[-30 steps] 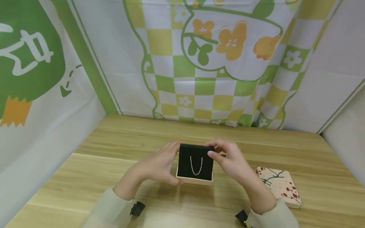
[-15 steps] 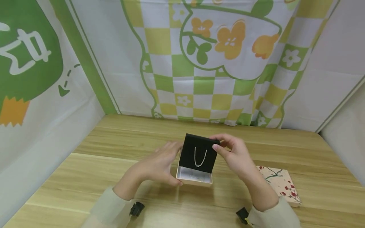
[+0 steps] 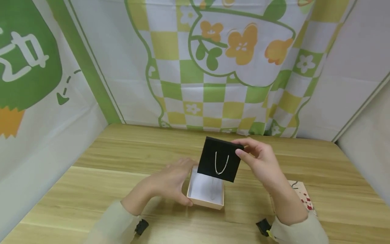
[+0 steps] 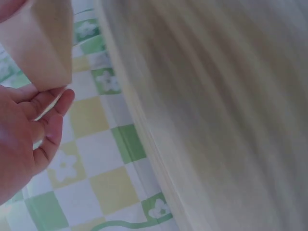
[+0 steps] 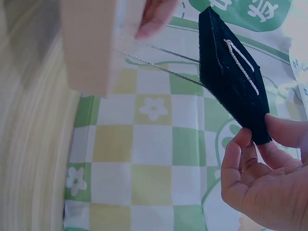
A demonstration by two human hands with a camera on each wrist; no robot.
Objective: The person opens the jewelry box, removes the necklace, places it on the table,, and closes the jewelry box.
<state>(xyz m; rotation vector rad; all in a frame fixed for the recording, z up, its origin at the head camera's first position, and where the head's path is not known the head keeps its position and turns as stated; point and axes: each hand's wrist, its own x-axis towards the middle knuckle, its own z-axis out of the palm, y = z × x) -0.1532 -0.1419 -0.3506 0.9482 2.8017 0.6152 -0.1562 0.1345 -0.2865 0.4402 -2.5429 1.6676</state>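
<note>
My right hand (image 3: 263, 164) pinches a square black jewelry pad (image 3: 208, 157) by its upper right corner, tilted above a small open box (image 3: 205, 203). On the pad's face a silver necklace (image 3: 218, 173) forms a U. In the right wrist view, two thin chain strands (image 5: 166, 71) run from the back of the pad (image 5: 226, 77) down to the box. My left hand (image 3: 169, 184) grips the box's left side on the table, thumb at the near corner. The box (image 4: 53, 57) and that hand's fingers (image 4: 53, 134) also appear in the left wrist view.
A flower-printed box lid (image 3: 301, 193) lies to the right, partly behind my right forearm. The wooden table (image 3: 146, 145) ends at a checkered curtain (image 3: 213, 93) at the back. Black devices (image 3: 141, 226) hang by both sleeves.
The black pad has come up out of the box and moved right with my right hand, uncovering the white inside. My left hand stays on the box.
</note>
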